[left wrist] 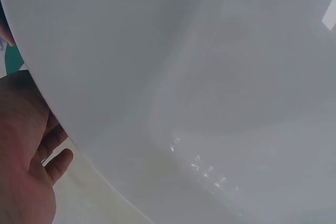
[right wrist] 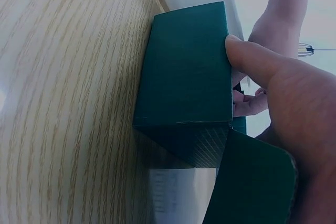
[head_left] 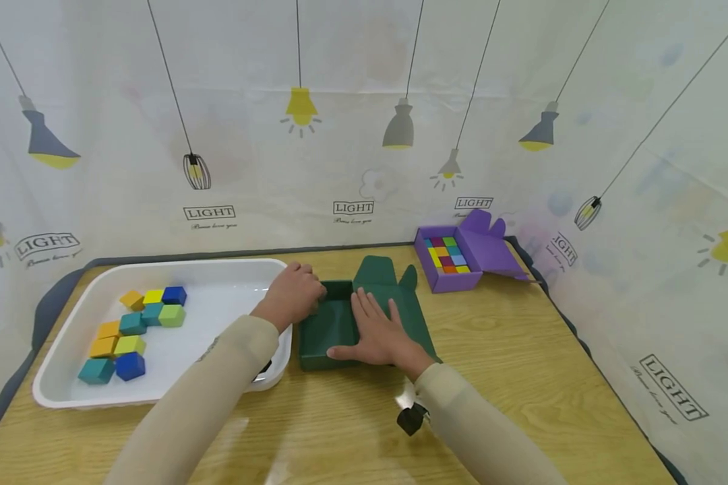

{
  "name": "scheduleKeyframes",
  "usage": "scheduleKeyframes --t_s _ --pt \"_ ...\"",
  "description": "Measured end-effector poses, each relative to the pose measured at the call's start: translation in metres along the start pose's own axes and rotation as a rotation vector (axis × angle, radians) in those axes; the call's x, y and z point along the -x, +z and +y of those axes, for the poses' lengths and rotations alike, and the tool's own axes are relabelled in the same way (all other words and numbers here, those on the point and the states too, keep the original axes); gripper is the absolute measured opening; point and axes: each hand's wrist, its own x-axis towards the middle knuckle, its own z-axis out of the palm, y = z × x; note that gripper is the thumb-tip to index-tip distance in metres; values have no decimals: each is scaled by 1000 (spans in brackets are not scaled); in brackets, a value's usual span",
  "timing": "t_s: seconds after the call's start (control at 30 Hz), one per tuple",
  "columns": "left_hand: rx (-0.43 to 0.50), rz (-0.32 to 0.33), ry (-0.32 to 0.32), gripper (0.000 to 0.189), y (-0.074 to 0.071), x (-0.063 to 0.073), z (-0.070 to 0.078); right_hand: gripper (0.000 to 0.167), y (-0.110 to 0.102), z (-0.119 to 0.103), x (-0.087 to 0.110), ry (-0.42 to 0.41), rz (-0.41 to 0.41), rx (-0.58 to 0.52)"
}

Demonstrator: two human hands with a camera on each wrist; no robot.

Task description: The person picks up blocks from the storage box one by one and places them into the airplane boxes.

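On the wood-grained tabletop point(head_left: 509, 350), the green box point(head_left: 332, 327) was set beside the white tray point(head_left: 218, 293), long axis toward the far edge. Its right wall was overlaid by the spread right hand point(head_left: 377, 335); the left hand point(head_left: 292, 291) was held at the left wall, its grip unclear.

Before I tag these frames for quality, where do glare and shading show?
Head view: pale glare on the wooden table near the frame's bottom; left wrist: small bright glints on the white tray; right wrist: whitish glow at the left edge, and the green box darker on its lower face.
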Motion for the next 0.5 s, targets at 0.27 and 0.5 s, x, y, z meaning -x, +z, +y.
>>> scheduleKeyframes --t_s 0.27,0.5 --pt "42 -10 -10 11 -1 3 -4 111 1 -2 0 -7 -12 0" --pt "225 46 -88 20 -28 22 -33 113 1 -1 -1 9 -17 -11"
